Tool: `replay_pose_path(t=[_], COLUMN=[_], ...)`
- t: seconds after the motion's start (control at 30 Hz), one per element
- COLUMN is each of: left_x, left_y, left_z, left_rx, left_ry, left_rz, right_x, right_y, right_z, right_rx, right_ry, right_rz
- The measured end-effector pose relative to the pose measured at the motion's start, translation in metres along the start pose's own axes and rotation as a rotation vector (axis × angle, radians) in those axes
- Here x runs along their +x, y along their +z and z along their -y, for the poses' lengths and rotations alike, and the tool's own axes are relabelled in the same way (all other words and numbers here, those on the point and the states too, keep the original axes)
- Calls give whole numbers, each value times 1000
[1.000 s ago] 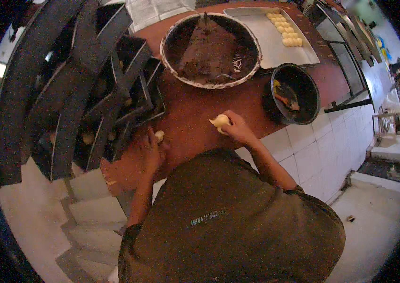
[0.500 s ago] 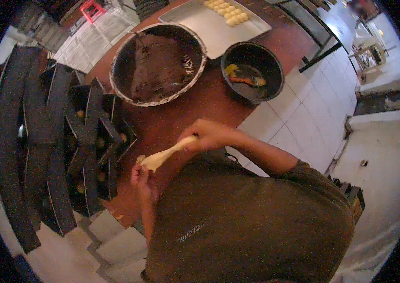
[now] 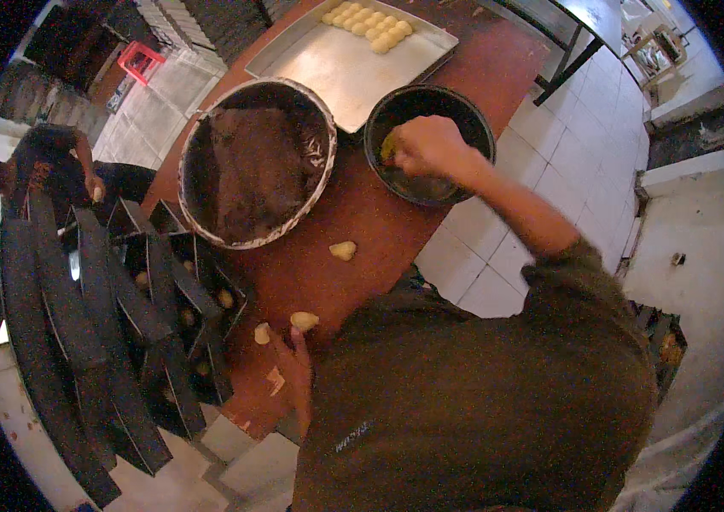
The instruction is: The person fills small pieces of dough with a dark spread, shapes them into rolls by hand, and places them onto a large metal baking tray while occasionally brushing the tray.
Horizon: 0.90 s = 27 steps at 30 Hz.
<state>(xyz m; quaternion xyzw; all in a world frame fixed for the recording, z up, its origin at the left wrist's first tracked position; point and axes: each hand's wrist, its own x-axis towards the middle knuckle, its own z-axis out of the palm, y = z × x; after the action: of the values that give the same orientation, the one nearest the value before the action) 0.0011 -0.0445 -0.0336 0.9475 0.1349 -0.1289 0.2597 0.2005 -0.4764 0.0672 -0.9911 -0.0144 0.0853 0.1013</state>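
Note:
My left hand [image 3: 293, 367] rests at the table's near left edge, fingers apart. One dough piece [image 3: 262, 334] touches its fingertips and a second dough piece [image 3: 304, 322] lies by its thumb. Farther in, a third small dough piece [image 3: 343, 250] sits alone on the reddish-brown table [image 3: 370, 218]. My right hand [image 3: 432, 147] reaches into a black bowl [image 3: 430, 198] with its fingers closed. A yellow-green lump [image 3: 390, 148] shows beside those fingers. My hand hides most of what lies inside, including the brush seen there earlier.
Left of the bowl stands a large round basin [image 3: 247, 246] holding a dark brown mass [image 3: 255, 162]. Behind is a metal tray [image 3: 293, 55] with rows of dough balls [image 3: 366, 23]. Stacked black trays [image 3: 106, 341] line the left, where another person [image 3: 46, 166] holds something pale.
The dough stretched between my hands is gone from them; separate pieces lie on the table. My right hand has moved forward into the bowl. Another person has come into view at left.

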Motion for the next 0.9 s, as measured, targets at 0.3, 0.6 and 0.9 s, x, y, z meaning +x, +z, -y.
replay_pose_path(t=[0.3,0.6,0.9], left_x=[-52,-131,-205], left_y=[44,26,35], left_z=[85,112,148], left_rx=[499,216,-198], left_ry=[200,-258,-756], left_rz=[-301,-269,-634], right_x=[49,52,72], right_y=[83,35,-36], right_z=[-96,-112,-82], right_rx=[-263,328,1534], right_ry=[-403,-600,-70], right_rz=[419,23,-389])
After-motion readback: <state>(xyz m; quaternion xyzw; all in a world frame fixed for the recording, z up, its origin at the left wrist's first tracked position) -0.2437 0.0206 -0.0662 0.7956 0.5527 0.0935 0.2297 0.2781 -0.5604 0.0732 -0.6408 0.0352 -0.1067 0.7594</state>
